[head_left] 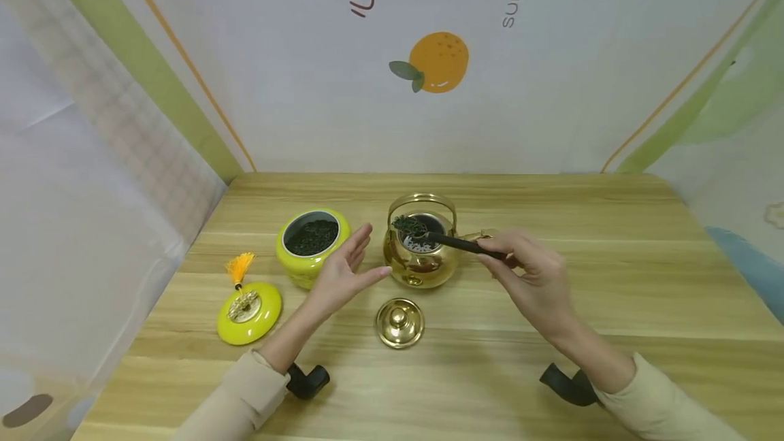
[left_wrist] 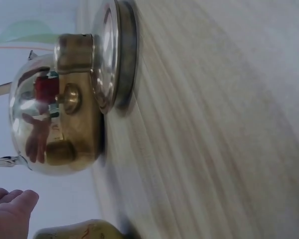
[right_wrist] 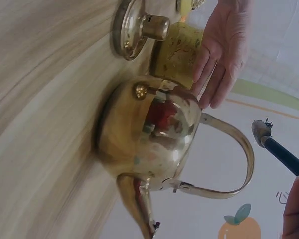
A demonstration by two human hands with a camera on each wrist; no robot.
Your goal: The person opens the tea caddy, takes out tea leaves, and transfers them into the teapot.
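My right hand [head_left: 535, 278] pinches the black handle of a small scoop [head_left: 462, 243]. Dark green tea leaves [head_left: 409, 225] are heaped in its bowl, which overlaps the mouth of a shiny gold teapot [head_left: 422, 269] in the head view. From the right wrist, the scoop's head [right_wrist: 260, 130] appears raised above the pot, near its arched handle. My left hand [head_left: 341, 269] is held palm inward with extended fingers, between the teapot and a yellow-green jar [head_left: 297, 267]. More dark leaves lie inside that uncovered jar. White shows in the pot's mouth, with dark bits in it.
The teapot's gold lid [head_left: 399, 323] lies on the wooden table [head_left: 465, 380] in front of it. At the left is the jar's yellow-green lid [head_left: 269, 312] with an orange tassel [head_left: 239, 267]. A printed cloth [head_left: 520, 114] hangs behind the table.
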